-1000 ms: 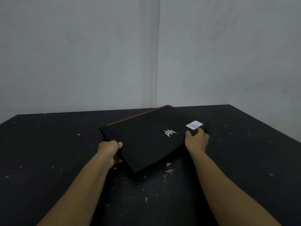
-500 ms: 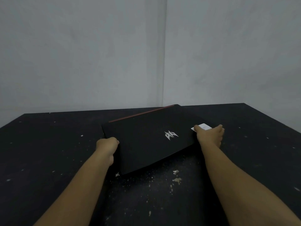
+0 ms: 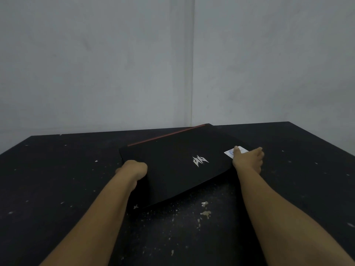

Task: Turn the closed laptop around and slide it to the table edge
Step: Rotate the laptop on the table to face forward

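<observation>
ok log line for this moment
laptop closed, skewed on table | left hand grips left edge | right hand grips right corner

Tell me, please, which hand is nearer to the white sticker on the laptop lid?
Right. The right hand grips the laptop at the corner bearing the white sticker, thumb overlapping it; the left hand holds the opposite side.

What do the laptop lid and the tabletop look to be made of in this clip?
Laptop: matte black lid, likely plastic or coated metal; it shows no glare, and carries a silvery logo, a red strip on the far edge and a white sticker. Table: black painted board, probably wood; pale chips and flecks show where the coat has worn.
</observation>
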